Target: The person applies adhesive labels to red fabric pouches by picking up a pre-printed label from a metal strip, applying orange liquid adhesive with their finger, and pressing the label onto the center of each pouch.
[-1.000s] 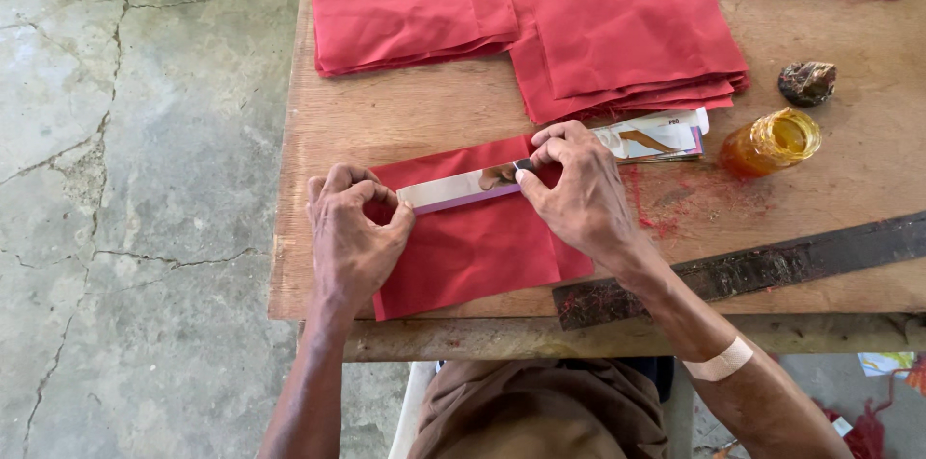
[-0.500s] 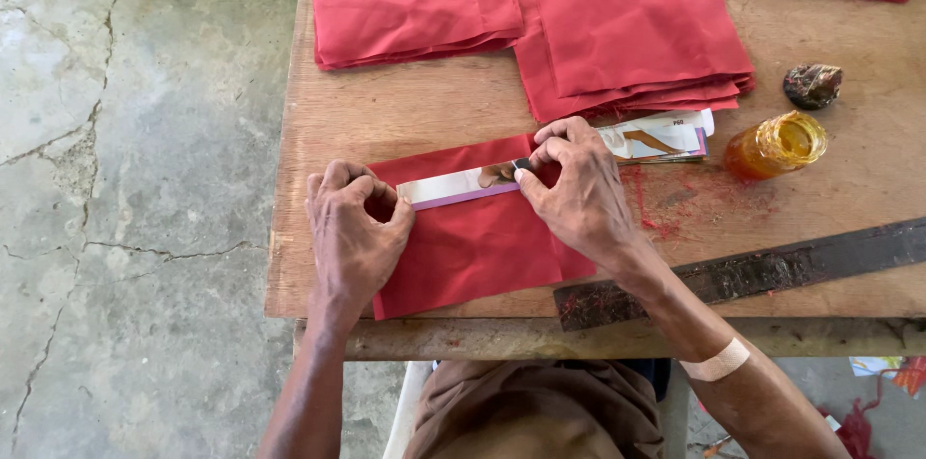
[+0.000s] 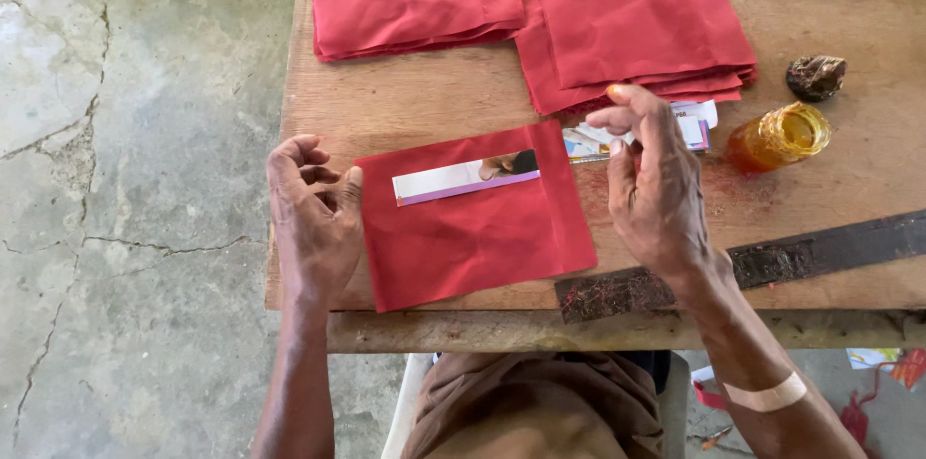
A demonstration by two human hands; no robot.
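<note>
Red cloth piece is lying at the wooden table's near edge, paper strip already sitting across it. Left hand and right hand are hovering beside it, loosely curled, gripping nothing; unstripped red stacks are waiting behind.

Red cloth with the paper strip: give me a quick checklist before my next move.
1. Strip flat on red cloth: ok.
2. Strip stuck down: cannot tell.
3. Left hand off the strip, at the cloth's left edge: ok.
4. Right hand empty, raised: ok.
5. Cloth fully on table: ok, near front edge.
6. Amber jar upright, clear of cloth: ok.
</note>
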